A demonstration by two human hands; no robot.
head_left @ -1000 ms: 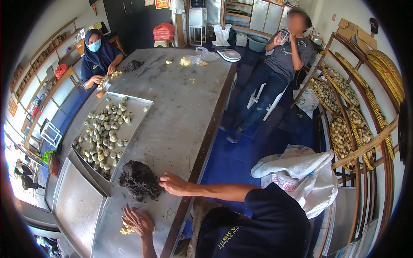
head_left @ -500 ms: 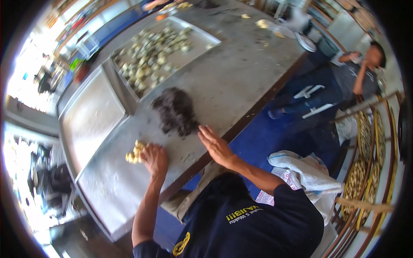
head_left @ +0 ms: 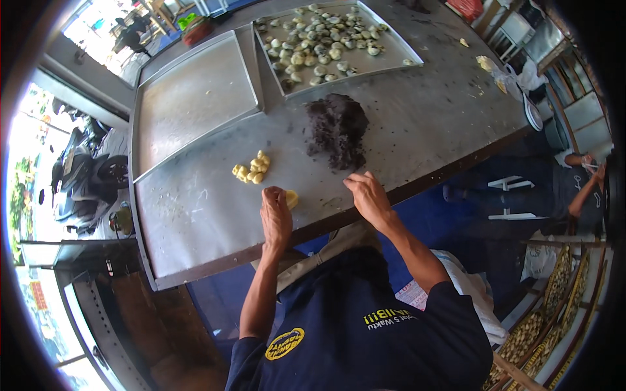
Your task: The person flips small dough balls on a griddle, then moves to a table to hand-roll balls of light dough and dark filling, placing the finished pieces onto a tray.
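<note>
My left hand (head_left: 276,215) is closed on a piece of yellow dough (head_left: 290,199) at the table's near side, just below a small cluster of yellow dough lumps (head_left: 254,169). My right hand (head_left: 370,201) has its fingertips pinched just below a crumbly dark brown mass (head_left: 336,127); what is between them I cannot make out. Behind the mass, a metal tray (head_left: 406,45) holds several round, mottled pale-and-dark pieces (head_left: 336,53). A second, flat metal tray (head_left: 195,104) lies to its left on the steel table (head_left: 443,117).
A person (head_left: 577,186) reclines beyond the table's right end. Plastic bags (head_left: 531,81) and a white scale (head_left: 533,111) sit at that end. White sacks (head_left: 469,280) and racks of yellow baskets (head_left: 557,280) are at lower right, motorcycles (head_left: 88,176) outside at left.
My left hand has moved off the dough cluster toward me, gripping a yellow piece. My right hand's outstretched fingers have bent into a pinch. The view has swung round toward my hands.
</note>
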